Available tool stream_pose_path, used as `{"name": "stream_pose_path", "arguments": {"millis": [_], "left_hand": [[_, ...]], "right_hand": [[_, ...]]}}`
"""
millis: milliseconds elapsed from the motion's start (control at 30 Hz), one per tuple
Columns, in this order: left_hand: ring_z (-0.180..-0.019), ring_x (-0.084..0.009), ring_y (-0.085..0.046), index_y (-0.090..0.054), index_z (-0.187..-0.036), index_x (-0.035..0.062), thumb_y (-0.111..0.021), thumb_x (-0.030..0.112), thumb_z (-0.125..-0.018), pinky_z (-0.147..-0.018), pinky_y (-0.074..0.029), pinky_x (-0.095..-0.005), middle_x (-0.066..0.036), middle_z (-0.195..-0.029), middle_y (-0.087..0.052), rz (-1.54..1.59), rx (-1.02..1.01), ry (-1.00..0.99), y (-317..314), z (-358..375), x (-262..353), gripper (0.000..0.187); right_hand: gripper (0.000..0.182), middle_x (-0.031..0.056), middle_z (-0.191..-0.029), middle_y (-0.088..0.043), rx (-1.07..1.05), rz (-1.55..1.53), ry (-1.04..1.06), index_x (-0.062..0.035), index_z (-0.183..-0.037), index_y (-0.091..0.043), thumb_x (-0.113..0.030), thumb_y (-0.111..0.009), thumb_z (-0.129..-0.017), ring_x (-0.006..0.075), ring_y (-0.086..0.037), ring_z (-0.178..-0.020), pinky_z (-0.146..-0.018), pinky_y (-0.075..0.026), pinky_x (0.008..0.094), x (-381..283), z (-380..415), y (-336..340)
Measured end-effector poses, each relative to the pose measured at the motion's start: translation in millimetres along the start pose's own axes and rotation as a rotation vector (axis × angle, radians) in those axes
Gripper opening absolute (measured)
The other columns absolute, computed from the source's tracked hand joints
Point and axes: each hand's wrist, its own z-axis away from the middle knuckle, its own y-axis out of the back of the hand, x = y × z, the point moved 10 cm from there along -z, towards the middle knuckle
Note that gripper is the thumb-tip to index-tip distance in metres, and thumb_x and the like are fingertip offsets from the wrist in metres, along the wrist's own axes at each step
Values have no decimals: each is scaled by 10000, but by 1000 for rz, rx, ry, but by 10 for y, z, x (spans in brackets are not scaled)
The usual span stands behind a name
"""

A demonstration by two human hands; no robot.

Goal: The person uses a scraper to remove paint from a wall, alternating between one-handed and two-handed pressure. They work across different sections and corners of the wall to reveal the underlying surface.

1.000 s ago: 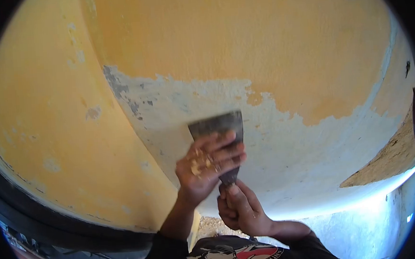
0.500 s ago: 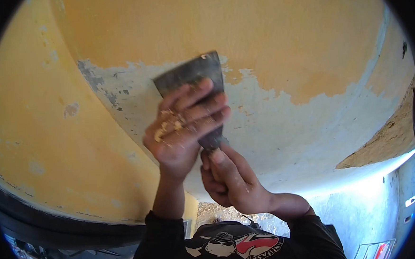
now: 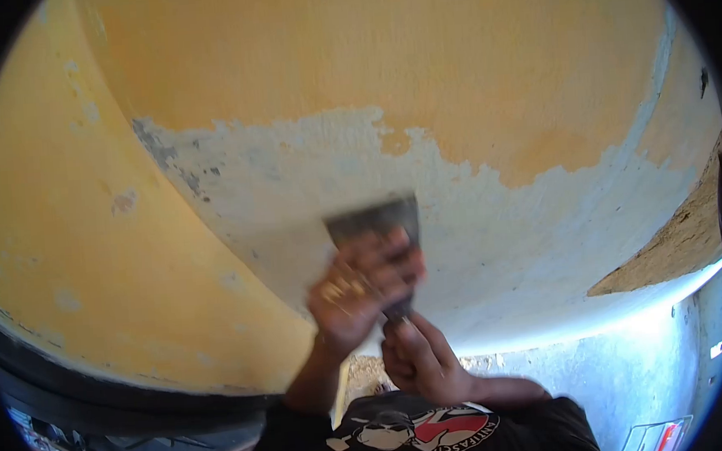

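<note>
Left hand (image 3: 357,296) fingers (image 3: 392,266) pressed flat together on scraper blade (image 3: 375,220), flecked with yellow paint chips. Right hand (image 3: 419,358) fingers wrapped tight round handle just below. Blade held against scraped grey patch (image 3: 461,244) of wall; yellow paint (image 3: 383,50) seen above and left.

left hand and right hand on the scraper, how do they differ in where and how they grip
The left hand sits higher, its fingers spread flat over the scraper blade, while the right hand is lower, curled round the handle below the blade. The left hand is flecked with yellow paint chips; the right hand looks clean. The left hand is blurred, the right hand sharper. Both hold the one scraper against the bare, stripped patch of wall.
</note>
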Motion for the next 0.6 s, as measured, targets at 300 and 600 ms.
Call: {"name": "stream_pose_path", "arguments": {"millis": [300,600], "left_hand": [[-1248,-225,-571,-710,-1035,-31,-610,126,-913,-1086,-433,-382,-147,-1200,-676,-1393,-247,-734,-755,-192,588,222],[-1194,-176,-613,-766,-979,84,-665,52,-838,-1059,-433,-352,-75,-1091,-730,-1283,-79,-545,-696,-253,516,177]], "right_hand": [[263,-46,-680,-327,-11,-2,34,-84,-1068,-418,-338,-350,-1070,40,-290,-551,-478,-248,199,-404,-74,-42],[353,-15,-649,-347,30,82,62,-83,-1018,-408,-429,-345,-1055,50,-264,-481,-421,-227,213,-446,-86,51]]}}
